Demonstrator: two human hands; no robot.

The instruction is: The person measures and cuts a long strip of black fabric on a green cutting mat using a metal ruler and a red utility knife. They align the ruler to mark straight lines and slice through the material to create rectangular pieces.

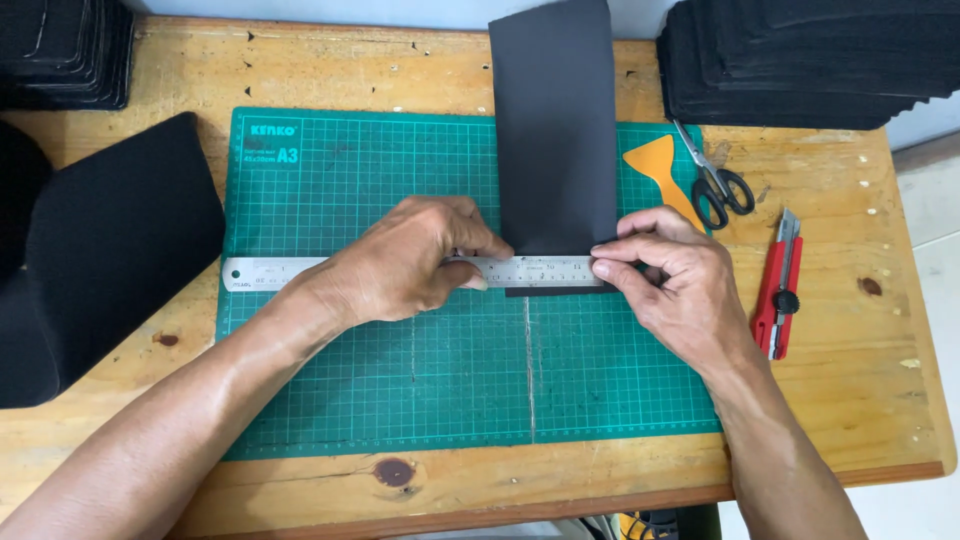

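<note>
Steel ruler (400, 272): brushed metal, slight sheen; black strip (553, 130) under it: matt, smooth, looks like thin foam or rubber sheet, can't tell which. Cutting mat (380, 380): matt green plastic with a few scored lines, on a bare wooden table (850, 400), knotty and rough-grained. Utility knife (779, 287): glossy red plastic body; scissors (712, 176): shiny metal blades, black plastic handles; scraper (660, 170): smooth orange plastic; black stacks (810, 60): matt, foam-like.

**One head-worn view, straight down on the counter**

We're looking from the person's head, nearly straight down and close in, facing the far edge of the wooden counter (600, 490). The green cutting mat (400, 380) fills the centre; both forearms enter from below.
</note>
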